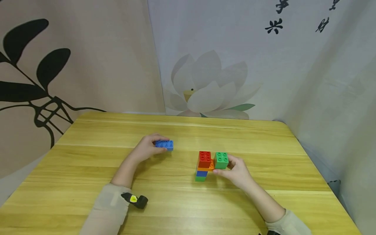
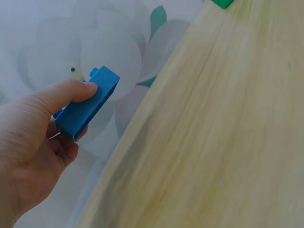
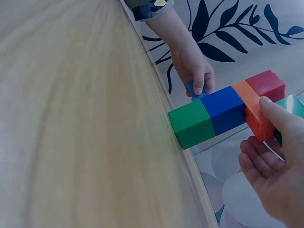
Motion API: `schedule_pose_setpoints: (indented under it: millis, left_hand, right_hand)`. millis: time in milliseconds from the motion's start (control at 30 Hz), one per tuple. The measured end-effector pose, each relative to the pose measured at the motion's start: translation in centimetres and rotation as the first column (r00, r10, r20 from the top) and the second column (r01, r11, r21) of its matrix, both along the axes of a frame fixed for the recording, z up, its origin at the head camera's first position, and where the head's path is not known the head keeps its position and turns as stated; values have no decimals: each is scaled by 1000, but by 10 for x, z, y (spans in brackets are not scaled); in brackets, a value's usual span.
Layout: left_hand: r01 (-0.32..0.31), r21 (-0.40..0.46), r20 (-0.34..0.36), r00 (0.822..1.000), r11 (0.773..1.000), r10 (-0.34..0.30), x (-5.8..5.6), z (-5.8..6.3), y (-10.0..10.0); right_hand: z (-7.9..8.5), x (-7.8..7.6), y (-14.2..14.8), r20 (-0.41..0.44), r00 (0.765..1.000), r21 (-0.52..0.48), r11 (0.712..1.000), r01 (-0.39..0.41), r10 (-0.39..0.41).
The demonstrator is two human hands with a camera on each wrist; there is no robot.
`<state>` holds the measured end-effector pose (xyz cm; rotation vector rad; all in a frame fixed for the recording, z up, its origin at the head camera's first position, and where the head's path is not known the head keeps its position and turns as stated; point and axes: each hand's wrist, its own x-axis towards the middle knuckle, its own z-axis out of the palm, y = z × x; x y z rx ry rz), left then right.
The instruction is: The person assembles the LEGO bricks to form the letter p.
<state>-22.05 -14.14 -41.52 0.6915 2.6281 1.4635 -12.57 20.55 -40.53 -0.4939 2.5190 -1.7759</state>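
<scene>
My left hand pinches a blue brick with studs on top, the thumb along one side; in the left wrist view, the brick is held above the table. To the right stands a brick stack: a green brick at the bottom, a blue brick, an orange brick jutting right, and a red brick on top. Beside the red one, a second green brick sits over the orange brick's right end. My right hand pinches this green brick, its thumb reaching the orange brick.
The wooden table has its far edge against a printed curtain. Dark straps with small devices are on both wrists, the left strap over a light sleeve.
</scene>
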Motion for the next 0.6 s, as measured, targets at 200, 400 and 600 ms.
schedule_pose_setpoints:
  millis: [200, 400, 600]
  left_hand:
    - [13, 3, -23, 1000, 1000, -13, 6, 11, 10]
    - [21, 38, -15, 1000, 999, -20, 12, 23, 20]
    - [22, 42, -21, 1000, 999, -21, 19, 34, 29]
  right_hand:
    - [1, 1, -1, 13, 1000, -1, 1000, 4, -4]
    - [0, 0, -1, 7, 1000, 3, 1000, 3, -3]
    - [0, 0, -1, -3, 1000, 10, 1000, 1, -1]
